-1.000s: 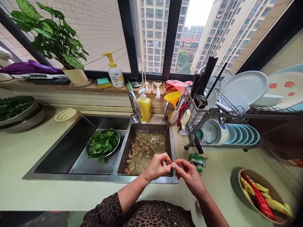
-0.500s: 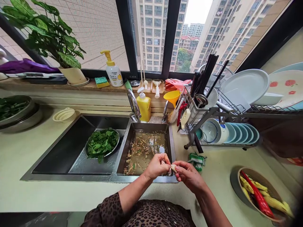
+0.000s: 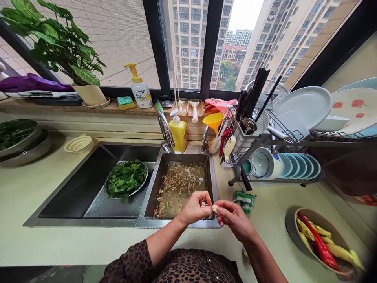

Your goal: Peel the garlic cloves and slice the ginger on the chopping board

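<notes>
Over the front right corner of the small sink, my two hands meet. My right hand (image 3: 234,218) pinches a pale garlic clove (image 3: 215,209) between thumb and fingers. Curled around several pinkish-white pieces that look like garlic cloves (image 3: 202,203) is my left hand (image 3: 196,208), its thumb and fingertips against the clove's near end. The fingers partly hide what the left palm holds. Below the hands, the small sink (image 3: 149,196) contains murky water with many brownish and whitish scraps afloat.
A bowl of leafy greens (image 3: 126,181) sits in the large sink (image 3: 70,188). The faucet (image 3: 166,131) and a yellow bottle (image 3: 178,133) stand behind. To the right are a dish rack (image 3: 256,145), a green scrubber (image 3: 245,201) and a bowl (image 3: 294,232) with yellow and red peppers.
Both hands stay nearly in place, fingers shifting slightly around the clove. The floating scraps have drifted a little, and the view has shifted slightly.
</notes>
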